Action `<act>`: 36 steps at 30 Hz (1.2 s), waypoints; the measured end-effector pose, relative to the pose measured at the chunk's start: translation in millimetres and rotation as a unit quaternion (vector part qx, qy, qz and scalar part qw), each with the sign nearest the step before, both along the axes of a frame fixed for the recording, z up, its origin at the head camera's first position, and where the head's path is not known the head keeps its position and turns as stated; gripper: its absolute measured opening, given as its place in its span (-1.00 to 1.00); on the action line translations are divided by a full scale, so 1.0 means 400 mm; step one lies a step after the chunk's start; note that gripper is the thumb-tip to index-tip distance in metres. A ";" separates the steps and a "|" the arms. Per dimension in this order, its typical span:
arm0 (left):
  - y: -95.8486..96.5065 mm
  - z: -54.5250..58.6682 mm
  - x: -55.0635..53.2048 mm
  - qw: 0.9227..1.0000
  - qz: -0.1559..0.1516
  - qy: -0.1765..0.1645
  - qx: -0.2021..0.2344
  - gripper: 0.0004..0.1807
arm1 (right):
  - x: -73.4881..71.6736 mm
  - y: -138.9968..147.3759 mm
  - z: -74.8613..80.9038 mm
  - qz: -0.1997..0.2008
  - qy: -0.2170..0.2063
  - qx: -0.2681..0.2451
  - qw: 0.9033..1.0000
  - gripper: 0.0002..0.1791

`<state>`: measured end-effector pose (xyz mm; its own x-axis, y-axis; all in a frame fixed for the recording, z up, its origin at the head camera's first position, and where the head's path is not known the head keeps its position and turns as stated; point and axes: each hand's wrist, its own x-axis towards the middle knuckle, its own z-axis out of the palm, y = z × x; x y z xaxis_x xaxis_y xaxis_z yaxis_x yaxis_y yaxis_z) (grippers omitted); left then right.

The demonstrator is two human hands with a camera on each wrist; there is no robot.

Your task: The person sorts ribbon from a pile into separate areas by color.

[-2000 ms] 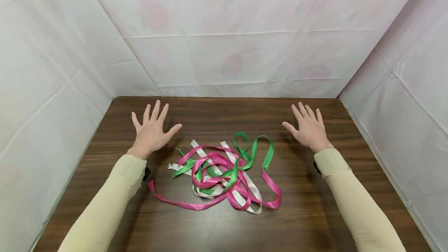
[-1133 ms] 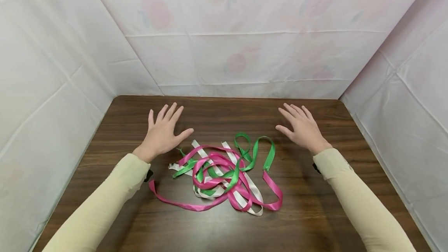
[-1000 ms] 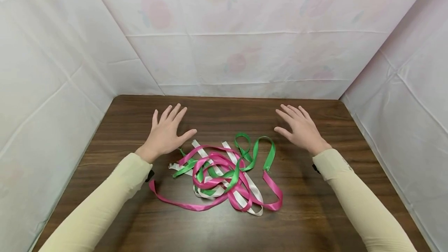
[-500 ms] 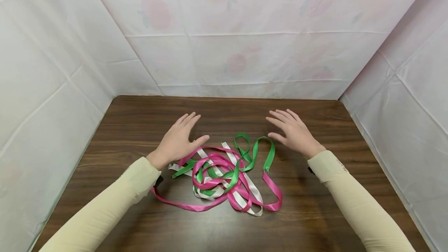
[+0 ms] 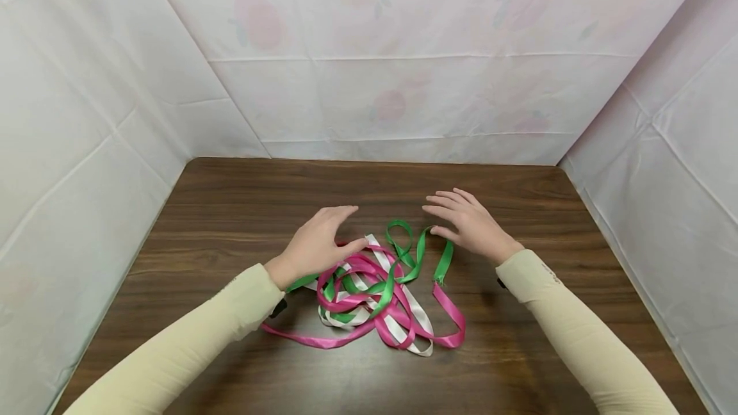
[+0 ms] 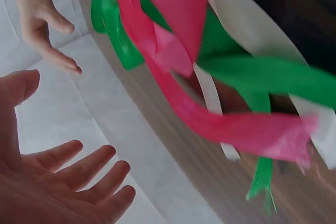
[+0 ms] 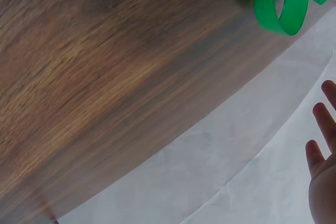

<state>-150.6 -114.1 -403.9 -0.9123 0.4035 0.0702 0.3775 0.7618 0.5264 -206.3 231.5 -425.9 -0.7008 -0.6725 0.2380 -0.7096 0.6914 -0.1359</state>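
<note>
A loose tangle of ribbons lies mid-table: a pink ribbon (image 5: 455,325), a green ribbon (image 5: 442,265) and a white ribbon (image 5: 419,314). My left hand (image 5: 316,243) hovers over the left side of this tangle, fingers extended and thumb apart, hiding some ribbon ends. On the other side, my right hand (image 5: 471,226) is above the green loop at the upper right, its fingers spread and slightly bent. Both hands hold nothing. Frayed tips of the pink ribbon (image 6: 252,134) and green ribbon (image 6: 260,179) show in the left wrist view.
The dark wood-grain table (image 5: 369,383) has rounded far corners. A white cloth backdrop (image 5: 403,101) with faint fruit prints rises behind it, and white cloth sheets (image 5: 86,146) stand along both sides.
Both hands have moved inward and lower in the view, from beside the ribbons to over their edges. The left travelled farther, to the right. The ribbons lie as before.
</note>
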 end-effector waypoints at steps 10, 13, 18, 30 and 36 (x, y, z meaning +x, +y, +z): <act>0.044 -0.019 0.018 0.999 -0.018 -0.030 -0.003 -0.20 | 0.009 -0.035 -0.016 0.039 -0.006 0.006 0.999 -0.45; 0.056 -0.026 0.021 0.999 -0.021 -0.036 -0.006 -0.20 | 0.013 -0.042 -0.023 0.054 -0.003 0.006 0.999 -0.47; 0.072 -0.035 0.030 0.998 -0.039 -0.042 -0.003 -0.23 | 0.016 -0.055 -0.034 0.071 -0.004 0.005 0.997 -0.52; 0.105 -0.076 0.057 0.997 -0.066 -0.030 -0.004 -0.32 | 0.030 -0.079 -0.062 0.107 0.002 0.005 0.994 -0.64; 0.119 -0.089 0.065 0.997 -0.067 -0.030 -0.015 -0.34 | 0.031 -0.090 -0.072 0.118 0.007 0.002 0.993 -0.68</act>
